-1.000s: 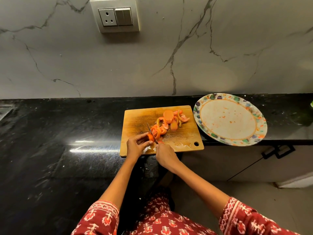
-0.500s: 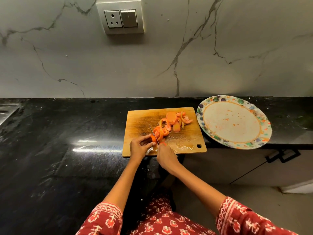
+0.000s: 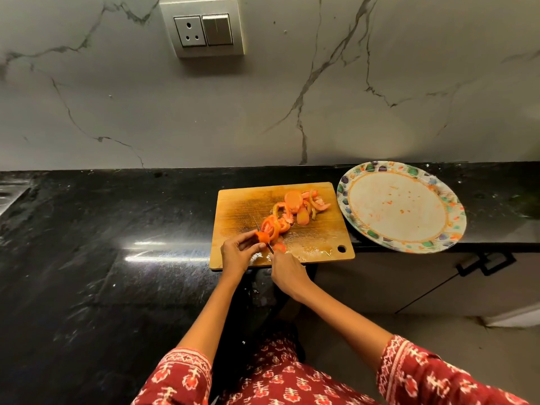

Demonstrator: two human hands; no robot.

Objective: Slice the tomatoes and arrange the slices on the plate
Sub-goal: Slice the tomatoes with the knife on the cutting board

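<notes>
A wooden cutting board (image 3: 239, 206) lies on the black counter. My left hand (image 3: 236, 252) pinches the small remaining end of a tomato (image 3: 262, 237) near the board's front edge. My right hand (image 3: 285, 270) grips a knife (image 3: 264, 235) whose thin blade stands against that piece. Cut tomato slices (image 3: 295, 206) lie in a loose heap from the blade toward the board's far right corner. A round plate (image 3: 400, 207) with a coloured patterned rim sits right of the board, holding only juice specks.
The black counter (image 3: 102, 244) stretches far to the left, with a sink corner (image 3: 8, 197) at the left edge. The plate overhangs the counter's front edge above a cabinet (image 3: 438, 282). A marble wall with a socket (image 3: 204, 30) rises behind.
The hands stay at the same spot on the board, the knife working at the tomato end. The camera view has shifted slightly; slices and plate have not moved.
</notes>
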